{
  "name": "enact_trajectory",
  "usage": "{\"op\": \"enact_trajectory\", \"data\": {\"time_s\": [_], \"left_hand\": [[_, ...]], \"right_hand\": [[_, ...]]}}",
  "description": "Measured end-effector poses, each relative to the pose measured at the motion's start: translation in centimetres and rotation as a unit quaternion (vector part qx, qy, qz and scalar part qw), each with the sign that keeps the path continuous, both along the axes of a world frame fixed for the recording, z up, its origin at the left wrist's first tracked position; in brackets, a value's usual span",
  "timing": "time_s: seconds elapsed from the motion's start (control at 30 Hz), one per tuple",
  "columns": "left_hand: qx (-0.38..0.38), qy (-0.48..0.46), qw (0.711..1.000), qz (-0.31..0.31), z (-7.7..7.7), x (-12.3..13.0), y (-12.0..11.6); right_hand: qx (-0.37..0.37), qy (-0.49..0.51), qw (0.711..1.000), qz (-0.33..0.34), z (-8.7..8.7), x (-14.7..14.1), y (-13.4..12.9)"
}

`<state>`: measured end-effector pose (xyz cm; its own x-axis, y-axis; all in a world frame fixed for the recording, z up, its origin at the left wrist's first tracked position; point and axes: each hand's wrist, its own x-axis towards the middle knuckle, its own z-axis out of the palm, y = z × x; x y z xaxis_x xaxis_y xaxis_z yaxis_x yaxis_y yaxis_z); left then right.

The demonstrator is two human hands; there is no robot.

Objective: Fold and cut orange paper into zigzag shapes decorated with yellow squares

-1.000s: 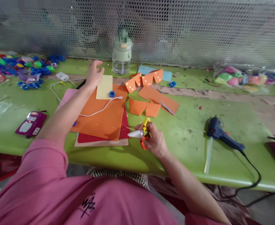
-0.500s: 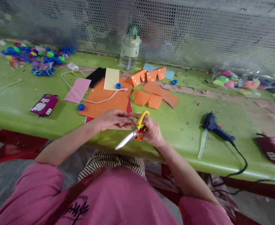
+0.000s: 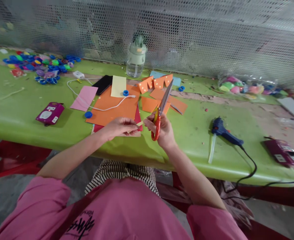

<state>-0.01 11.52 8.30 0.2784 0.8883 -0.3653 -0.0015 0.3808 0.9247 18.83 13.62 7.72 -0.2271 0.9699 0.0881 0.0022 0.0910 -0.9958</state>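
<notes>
My left hand (image 3: pixel 118 127) pinches a small pale yellow strip of paper (image 3: pixel 139 123) above the front edge of the stacked sheets. Just to its right, my right hand (image 3: pixel 165 133) grips scissors (image 3: pixel 165 99) with red and yellow handles; the blades look closed and point up and away from me. The right fingertips are close to the strip's end, and I cannot tell whether they touch it. Under and beyond my hands lie an orange sheet (image 3: pixel 111 108), a plain orange cut piece (image 3: pixel 148 104) and dotted orange cut pieces (image 3: pixel 143 86).
A black phone (image 3: pixel 103 84), a pale yellow sheet (image 3: pixel 118 86), a pink sheet (image 3: pixel 84 98) and a white cable (image 3: pixel 111 108) lie around the orange sheet. A bottle (image 3: pixel 136 60) stands behind. Rightward is a glue gun (image 3: pixel 225 131); a purple power box (image 3: pixel 50 113) sits left.
The scissors have swung in my right hand from pointing toward me at lower left to pointing up and away. The pale yellow strip now shows between my hands.
</notes>
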Motion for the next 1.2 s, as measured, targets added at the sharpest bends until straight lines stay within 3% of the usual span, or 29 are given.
{"op": "enact_trajectory", "data": {"time_s": [0.43,0.7,0.93,1.2], "left_hand": [[0.018,0.003,0.998,0.061,1.1,-3.0,-1.0],[0.028,0.037,0.999,0.008,1.6,-2.0,-1.3],[0.077,-0.017,0.996,0.048,2.2,-1.6,-1.8],[0.126,-0.088,0.981,0.120,1.7,-1.3,-1.8]], "right_hand": [[-0.004,-0.018,1.000,-0.018,0.6,1.2,-1.2],[-0.024,0.000,1.000,0.020,1.6,0.3,-1.7],[-0.045,0.016,0.999,0.025,1.3,-0.2,-3.1],[-0.063,0.050,0.997,0.018,1.2,-0.7,-4.0]]}}
